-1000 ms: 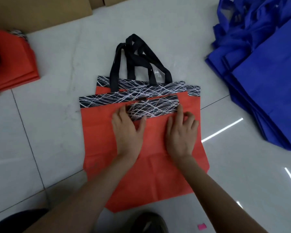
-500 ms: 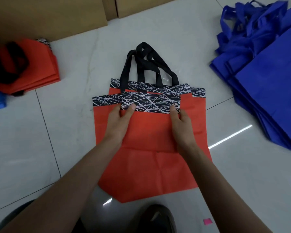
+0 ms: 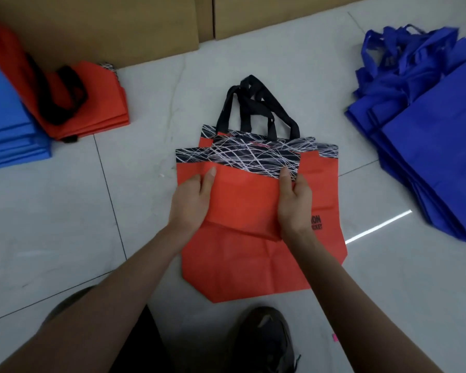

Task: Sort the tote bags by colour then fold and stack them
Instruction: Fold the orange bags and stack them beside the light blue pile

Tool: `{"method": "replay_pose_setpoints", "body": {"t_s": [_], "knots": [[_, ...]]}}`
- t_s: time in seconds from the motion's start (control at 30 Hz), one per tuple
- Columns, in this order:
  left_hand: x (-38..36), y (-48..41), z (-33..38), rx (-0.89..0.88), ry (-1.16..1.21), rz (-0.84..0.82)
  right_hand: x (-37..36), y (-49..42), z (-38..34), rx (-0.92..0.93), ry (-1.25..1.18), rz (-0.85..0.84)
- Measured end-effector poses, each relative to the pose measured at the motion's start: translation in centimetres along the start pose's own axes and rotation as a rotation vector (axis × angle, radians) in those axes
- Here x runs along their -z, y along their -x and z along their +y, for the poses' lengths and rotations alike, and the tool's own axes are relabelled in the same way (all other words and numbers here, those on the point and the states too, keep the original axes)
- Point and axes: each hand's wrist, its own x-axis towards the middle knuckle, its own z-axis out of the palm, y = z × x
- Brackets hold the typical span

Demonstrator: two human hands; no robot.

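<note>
A folded red tote bag (image 3: 244, 200) with a black-and-white scribble band is lifted a little above other flat red tote bags (image 3: 253, 265) that lie on the floor with black handles (image 3: 256, 109) pointing away. My left hand (image 3: 193, 203) grips its left edge, thumb on top. Its right edge is gripped by my right hand (image 3: 293, 203). A stack of folded red bags (image 3: 100, 103) lies far left, beside a stack of folded light-blue bags (image 3: 6, 125). A loose pile of dark-blue bags (image 3: 428, 130) lies at the right.
Brown cardboard boxes (image 3: 119, 25) stand along the far edge of the white tiled floor (image 3: 65, 211). My dark shoe (image 3: 264, 340) is just below the red bags. A small pink scrap (image 3: 335, 337) lies near it.
My hands went from pressing flat on the folded bag to gripping its two sides and lifting it. The view swung left, bringing the red and light-blue stacks into sight.
</note>
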Motion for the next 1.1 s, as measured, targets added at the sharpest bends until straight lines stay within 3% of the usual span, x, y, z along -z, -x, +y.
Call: {"method": "replay_pose_setpoints", "body": {"t_s": [0.07, 0.13, 0.2, 0.27, 0.43, 0.6, 0.7, 0.8, 0.87, 1.0, 1.1], "knots": [[2.2, 0.7, 0.1, 0.047, 0.121, -0.065, 0.9, 1.1, -2.3, 0.115, 0.012, -0.079], [4.7, 0.9, 1.4, 0.122, 0.404, -0.113, 1.5, 2.0, -5.2, 0.206, 0.031, -0.184], [7.5, 0.9, 3.9, 0.198, 0.703, -0.095, 1.8, 3.2, -7.7, 0.261, 0.039, -0.264], [10.1, 0.9, 6.0, 0.204, 0.839, -0.069, 1.9, 4.3, -10.0, 0.282, 0.017, -0.292], [15.5, 2.1, 9.2, 0.155, 0.947, 0.003, 2.0, 6.1, -14.5, 0.343, -0.016, -0.297], [20.5, 3.6, 12.6, 0.104, 1.042, 0.063, 2.6, 7.5, -21.0, 0.39, -0.158, -0.43], [23.6, 4.8, 14.3, 0.119, 1.122, -0.026, 3.0, 8.0, -24.2, 0.384, -0.244, -0.462], [25.6, 6.0, 15.4, 0.063, 1.031, -0.172, 3.1, 8.1, -26.1, 0.377, -0.281, -0.41], [26.2, 6.7, 16.0, 0.061, 0.969, -0.099, 3.0, 8.5, -27.1, 0.386, -0.28, -0.422], [27.9, 6.3, 14.8, 0.09, 1.074, 0.089, 2.3, 9.1, -28.6, 0.182, -0.256, -0.664], [29.8, 5.7, 13.1, 0.127, 1.17, 0.177, 1.2, 9.6, -28.7, 0.068, -0.017, -0.893]]}}
